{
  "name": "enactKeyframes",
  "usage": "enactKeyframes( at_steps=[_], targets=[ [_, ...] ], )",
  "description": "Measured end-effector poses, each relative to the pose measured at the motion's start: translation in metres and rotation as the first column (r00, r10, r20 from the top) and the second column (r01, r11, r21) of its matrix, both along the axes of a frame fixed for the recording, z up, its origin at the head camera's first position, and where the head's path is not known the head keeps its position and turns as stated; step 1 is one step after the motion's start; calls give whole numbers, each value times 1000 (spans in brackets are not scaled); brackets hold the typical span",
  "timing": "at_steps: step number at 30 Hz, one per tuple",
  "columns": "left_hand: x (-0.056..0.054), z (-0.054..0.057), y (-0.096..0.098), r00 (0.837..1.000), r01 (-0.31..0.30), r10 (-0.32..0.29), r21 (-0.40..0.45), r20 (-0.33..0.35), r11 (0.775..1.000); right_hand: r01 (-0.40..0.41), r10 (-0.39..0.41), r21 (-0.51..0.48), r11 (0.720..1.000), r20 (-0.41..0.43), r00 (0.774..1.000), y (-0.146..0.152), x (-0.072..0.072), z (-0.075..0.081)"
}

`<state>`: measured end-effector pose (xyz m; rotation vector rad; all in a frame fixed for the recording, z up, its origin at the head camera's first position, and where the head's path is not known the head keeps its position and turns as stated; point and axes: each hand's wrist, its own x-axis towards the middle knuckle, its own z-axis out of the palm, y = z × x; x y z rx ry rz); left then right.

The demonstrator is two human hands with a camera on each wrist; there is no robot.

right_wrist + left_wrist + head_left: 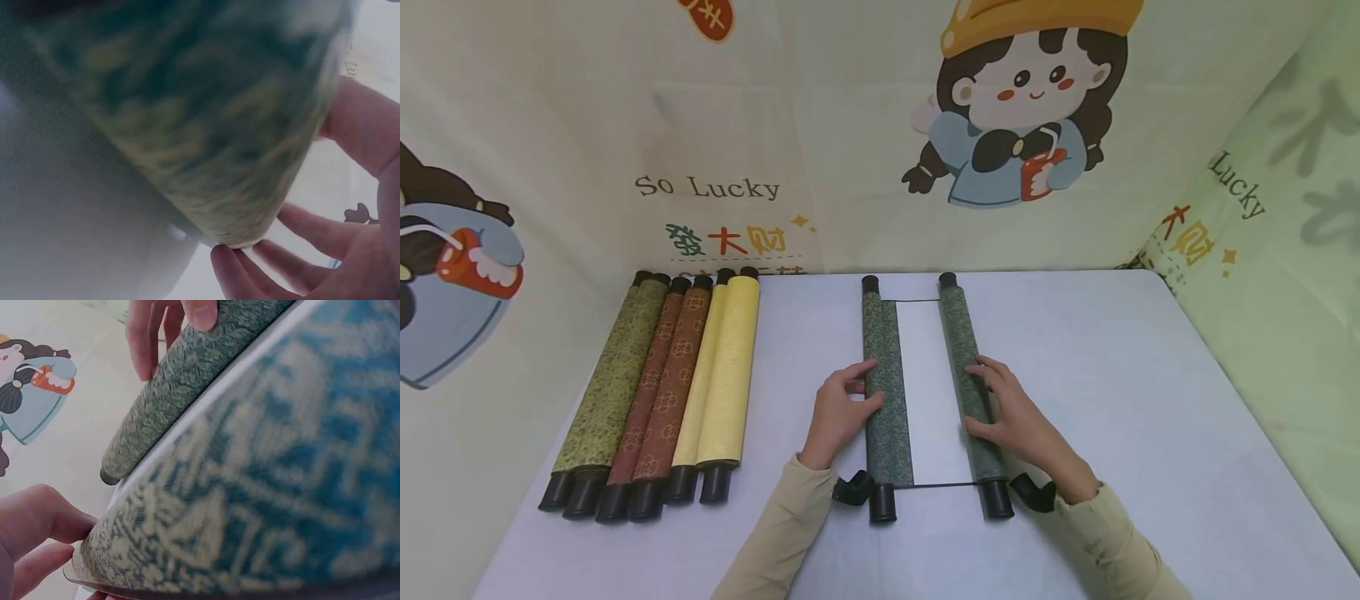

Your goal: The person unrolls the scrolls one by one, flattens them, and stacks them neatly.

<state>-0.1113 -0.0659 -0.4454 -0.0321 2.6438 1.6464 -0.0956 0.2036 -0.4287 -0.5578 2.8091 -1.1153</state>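
Green scroll (936, 358), partly unrolled on the white tabletop (1112, 375), right of the other rolls, and both hands are on it! Left hand (844, 410) grips the left roll (877, 446), coming in from its left side with the thumb on top; right hand (1026, 421) grasps the right roll (977, 402), thumb and fingers set against the rounded fabric. Between the cylinders, look: a flat green strip (897, 442), then a smooth white panel (934, 408) with thin dark edging near and far. Pale flecks mottle the blue-green covering up close; it looks woven, though the blurred wrist views leave that uncertain. Black cylindrical knobs (997, 500) cap the ends.

Over on the left, more rolls side by side: olive, densely speckled (613, 392); reddish-brown with pale flower outlines (672, 400); plain soft yellow (728, 375). Beige sleeves (790, 521), softly creased, reach in from the near side.
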Motion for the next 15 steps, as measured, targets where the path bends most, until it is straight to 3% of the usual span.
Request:
enactKeyframes(
  at_steps=[7,15],
  targets=[
    [1,1,3,1000,-7,7,-10,-3,1000,25,-25,15,1000,14,1000,10,2,4],
    [2,3,3,1000,-5,5,0,-2,1000,1,1,62,998,-20,1000,23,3,3]
  ],
)
